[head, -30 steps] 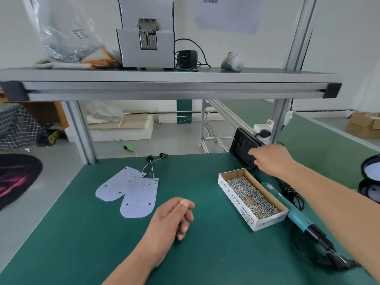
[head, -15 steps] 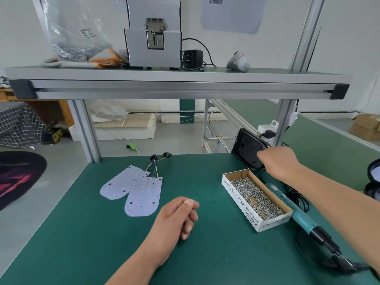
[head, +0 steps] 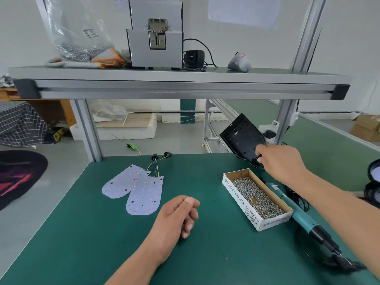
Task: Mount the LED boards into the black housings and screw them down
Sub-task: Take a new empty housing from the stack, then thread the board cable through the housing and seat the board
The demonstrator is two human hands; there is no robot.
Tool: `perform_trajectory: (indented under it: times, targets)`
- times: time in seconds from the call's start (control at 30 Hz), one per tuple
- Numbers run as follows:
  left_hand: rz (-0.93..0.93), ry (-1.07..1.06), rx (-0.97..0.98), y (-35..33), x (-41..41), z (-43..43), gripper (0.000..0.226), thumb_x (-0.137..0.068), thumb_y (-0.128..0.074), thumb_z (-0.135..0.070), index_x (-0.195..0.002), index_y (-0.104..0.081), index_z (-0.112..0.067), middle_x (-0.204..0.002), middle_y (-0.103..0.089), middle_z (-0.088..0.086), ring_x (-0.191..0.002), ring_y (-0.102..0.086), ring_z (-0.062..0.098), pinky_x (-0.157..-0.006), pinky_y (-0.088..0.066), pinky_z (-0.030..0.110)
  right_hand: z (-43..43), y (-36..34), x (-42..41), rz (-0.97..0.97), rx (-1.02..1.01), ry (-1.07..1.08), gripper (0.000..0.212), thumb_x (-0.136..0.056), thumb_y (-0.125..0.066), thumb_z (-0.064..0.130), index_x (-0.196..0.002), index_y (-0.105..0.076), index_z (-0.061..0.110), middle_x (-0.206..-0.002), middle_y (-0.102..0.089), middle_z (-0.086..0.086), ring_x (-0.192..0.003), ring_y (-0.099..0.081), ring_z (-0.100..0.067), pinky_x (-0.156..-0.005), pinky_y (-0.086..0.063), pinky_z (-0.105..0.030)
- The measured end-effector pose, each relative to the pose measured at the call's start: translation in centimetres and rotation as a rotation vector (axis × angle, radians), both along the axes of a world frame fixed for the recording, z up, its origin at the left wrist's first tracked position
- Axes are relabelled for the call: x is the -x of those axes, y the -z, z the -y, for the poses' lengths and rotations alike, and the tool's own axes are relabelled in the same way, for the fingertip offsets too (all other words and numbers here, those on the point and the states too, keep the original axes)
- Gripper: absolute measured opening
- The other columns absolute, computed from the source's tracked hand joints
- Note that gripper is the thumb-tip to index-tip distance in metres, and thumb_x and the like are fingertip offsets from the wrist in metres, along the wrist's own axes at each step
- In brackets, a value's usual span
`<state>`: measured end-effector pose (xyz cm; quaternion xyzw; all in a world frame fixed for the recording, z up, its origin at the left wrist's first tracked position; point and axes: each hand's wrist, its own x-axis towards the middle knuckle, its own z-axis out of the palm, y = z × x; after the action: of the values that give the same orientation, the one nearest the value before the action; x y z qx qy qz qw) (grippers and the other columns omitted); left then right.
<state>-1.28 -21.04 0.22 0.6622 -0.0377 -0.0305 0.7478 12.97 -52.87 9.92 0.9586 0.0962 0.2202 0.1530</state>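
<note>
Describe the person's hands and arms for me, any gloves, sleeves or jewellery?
No gloves on the left hand or right hand, and no rings or watch visible. The left forearm and right forearm are uncovered; no sleeve shows within the frame.

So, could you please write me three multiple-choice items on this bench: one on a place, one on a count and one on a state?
1. Where does the box of screws lie?
A) between the LED boards and the electric screwdriver
B) on the shelf above
C) on the floor

2. How many LED boards lie on the green mat?
A) one
B) two
C) four

3. How is the black housing right now?
A) flat on the mat
B) gripped by the right hand and tilted up
C) screwed onto a board

Answers:
1 A, the box sits right of the boards and left of the screwdriver.
2 B, two overlapping boards show.
3 B, the hand's fingers curl round its near edge.
</note>
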Motion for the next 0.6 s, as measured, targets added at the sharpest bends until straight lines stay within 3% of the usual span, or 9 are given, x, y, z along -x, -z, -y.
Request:
perform_trajectory:
  times: [0.13, 0.33, 0.47, 0.53, 0.6]
  targets:
    - [0.009, -0.018, 0.028, -0.3, 0.2, 0.1, 0.031, -0.09, -0.061, -0.05, -0.096, -0.075, -0.023, -0.083, -0.066, 0.004, -0.058, -0.047, 0.018, -0.047, -0.038, 0.028, -3.0, 0.8, 4.5, 0.074, -0.263, -0.184, 0.005, -0.094, -0.067, 0.032, -0.098, -0.064, 0.032, -0.081, -0.065, 0.007, -0.066, -0.063, -0.023, -0.053, -0.042, -0.032]
    - [0.052, -0.088, -0.03, -1.2, 0.7, 0.1, 0.036, -0.085, -0.064, -0.055, -0.093, -0.071, -0.021, -0.076, -0.064, 0.001, -0.054, -0.044, 0.015, -0.046, -0.037, 0.026, -7.1, 3.6, 10.7, -0.049, -0.35, -0.246, 0.006, -0.095, -0.064, 0.036, -0.096, -0.059, 0.034, -0.082, -0.065, 0.01, -0.063, -0.056, -0.02, -0.056, -0.045, -0.035]
    - [0.134, -0.388, -0.158, -1.6, -0.6, -2.5, 0.015, -0.097, -0.065, -0.046, -0.093, -0.069, -0.033, -0.071, -0.062, -0.011, -0.058, -0.044, 0.012, -0.053, -0.038, 0.021, -8.4, 5.3, 13.6, -0.197, -0.34, -0.296, 0.012, -0.097, -0.062, 0.044, -0.101, -0.056, 0.034, -0.089, -0.066, 0.011, -0.075, -0.064, -0.019, -0.063, -0.044, -0.037]
    - [0.16, -0.6, -0.359, -1.4, -1.6, -5.1, 0.007, -0.103, -0.062, -0.04, -0.102, -0.068, -0.041, -0.083, -0.068, -0.02, -0.07, -0.057, 0.007, -0.062, -0.044, 0.023, -8.7, 5.9, 14.6, -0.285, -0.33, -0.304, 0.016, -0.101, -0.052, 0.05, -0.106, -0.054, 0.035, -0.096, -0.065, 0.012, -0.082, -0.064, -0.016, -0.069, -0.043, -0.037]
    - [0.124, -0.744, -0.629, -0.9, -2.4, -7.8, 0.021, -0.104, -0.057, -0.033, -0.123, -0.067, -0.037, -0.12, -0.069, -0.021, -0.114, -0.06, 0.01, -0.089, -0.049, 0.033, -8.9, 6.0, 15.4, -0.334, -0.349, -0.318, 0.018, -0.103, -0.046, 0.052, -0.108, -0.051, 0.036, -0.097, -0.062, 0.013, -0.083, -0.061, -0.013, -0.071, -0.043, -0.035]
